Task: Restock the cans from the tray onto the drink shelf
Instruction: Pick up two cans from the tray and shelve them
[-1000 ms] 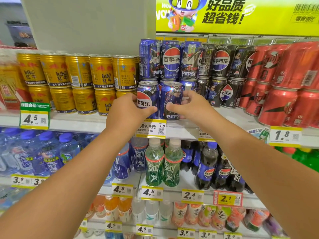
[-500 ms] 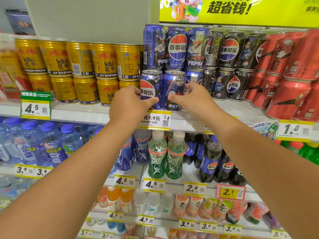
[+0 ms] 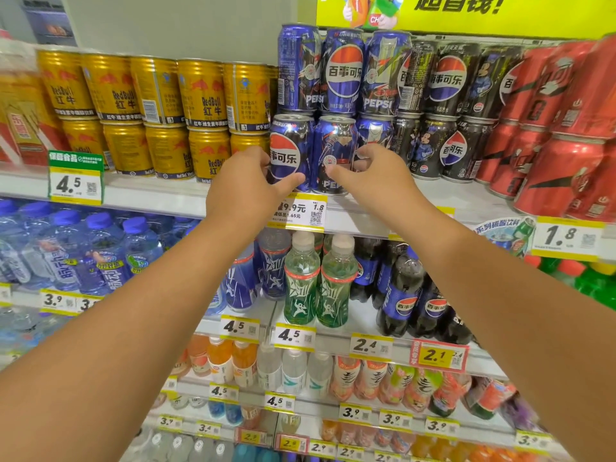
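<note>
On the top drink shelf [image 3: 173, 195], at its front edge, two blue aluminium Pepsi cans stand upright side by side, touching. The left hand [image 3: 241, 191] wraps the left blue can with the round logo [image 3: 289, 151], thumb laid across its lower front and fingers hidden round its left side. The right hand [image 3: 373, 176] is looser on the right blue can with the figure print [image 3: 335, 155]: thumb against its lower front, fingers curled apart near its right side, and whether they press the metal I cannot tell.

Compared with half a second ago, the right fingers have lifted from a closed wrap into this open curl, while the left hand keeps its hold. Both cans sit in the same spot just above the yellow price tag [image 3: 296, 211], under the upper row of blue cans [image 3: 343, 71]. The camera has tilted down a little, so less of the yellow-green banner [image 3: 500, 11] shows. Gold cans [image 3: 200, 95] stand at left, black cans [image 3: 446, 95] and red cans [image 3: 550, 128] at right. No tray is in view.
</note>
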